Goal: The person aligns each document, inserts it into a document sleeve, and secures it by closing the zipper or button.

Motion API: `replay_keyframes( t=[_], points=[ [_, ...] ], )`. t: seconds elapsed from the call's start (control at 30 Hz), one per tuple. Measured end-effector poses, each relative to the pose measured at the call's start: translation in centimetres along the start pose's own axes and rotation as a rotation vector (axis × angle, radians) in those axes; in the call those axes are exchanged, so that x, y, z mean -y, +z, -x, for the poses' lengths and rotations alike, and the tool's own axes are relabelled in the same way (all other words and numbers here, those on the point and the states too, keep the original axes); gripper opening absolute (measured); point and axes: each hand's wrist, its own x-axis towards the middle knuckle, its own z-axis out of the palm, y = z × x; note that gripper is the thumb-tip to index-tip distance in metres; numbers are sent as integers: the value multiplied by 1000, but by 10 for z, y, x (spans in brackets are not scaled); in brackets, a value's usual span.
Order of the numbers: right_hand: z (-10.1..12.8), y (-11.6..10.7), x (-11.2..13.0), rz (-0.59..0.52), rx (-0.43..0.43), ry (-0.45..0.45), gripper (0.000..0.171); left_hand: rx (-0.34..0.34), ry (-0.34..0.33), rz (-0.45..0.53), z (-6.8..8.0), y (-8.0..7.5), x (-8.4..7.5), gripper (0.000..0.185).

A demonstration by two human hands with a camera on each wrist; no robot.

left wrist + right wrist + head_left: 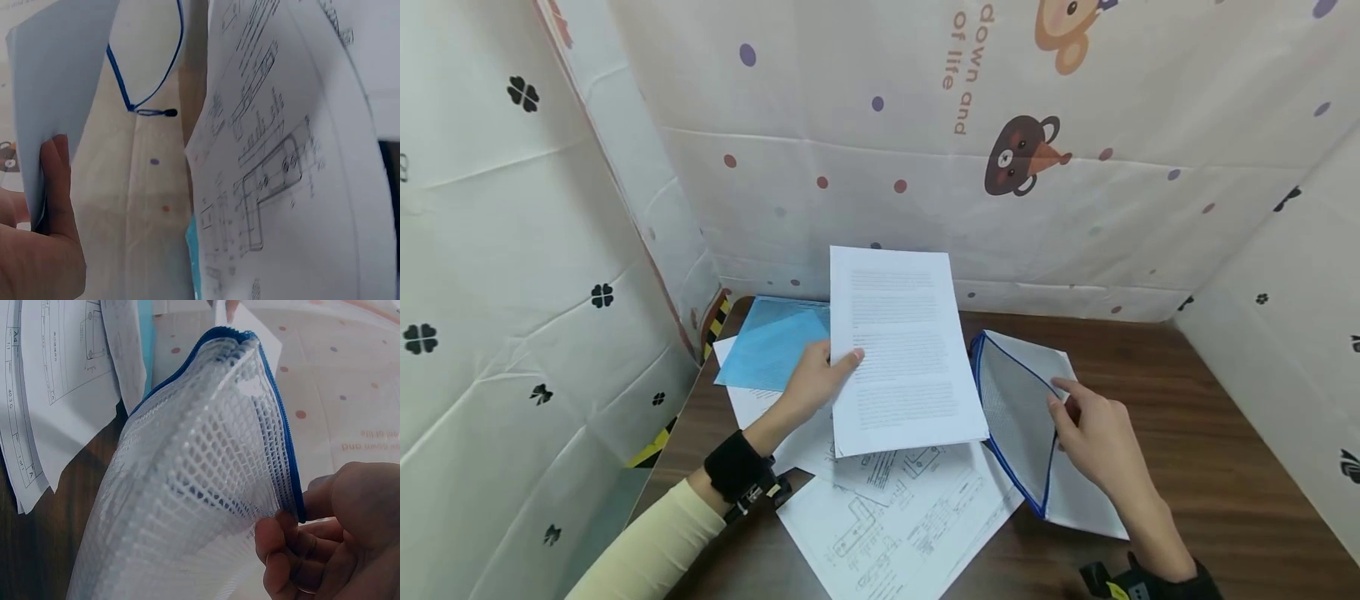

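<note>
My left hand (815, 377) grips a stack of printed paper (895, 350) by its left edge, thumb on the front face. In the left wrist view the stack (59, 69) is seen nearly edge-on, with fingers behind it. To its right, my right hand (1097, 429) pinches the edge of a mesh zipper pouch (1018, 400) with a blue zip. The right wrist view shows the pouch (187, 469) with its mouth spread apart and the fingers curled at the zip edge. Stack and pouch mouth lie close together; in the head view the stack's lower right corner overlaps the pouch's rim.
Sheets with technical drawings (902, 525) lie on the brown wooden table (1217, 433) below the stack. A blue folder (775, 342) rests on papers at the back left. Patterned cloth (850, 125) hangs behind the table and at both sides.
</note>
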Motion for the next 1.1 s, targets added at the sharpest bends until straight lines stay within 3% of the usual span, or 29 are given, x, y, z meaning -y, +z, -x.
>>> replay_keyframes(
  t=[0.3,1.1],
  points=[
    [1,0,3,12,16,9,33,60,-38,28,5,17,3,39],
    [-1,10,8,-28,66,-4,37,162,-39,47,16,47,0,43]
  ],
)
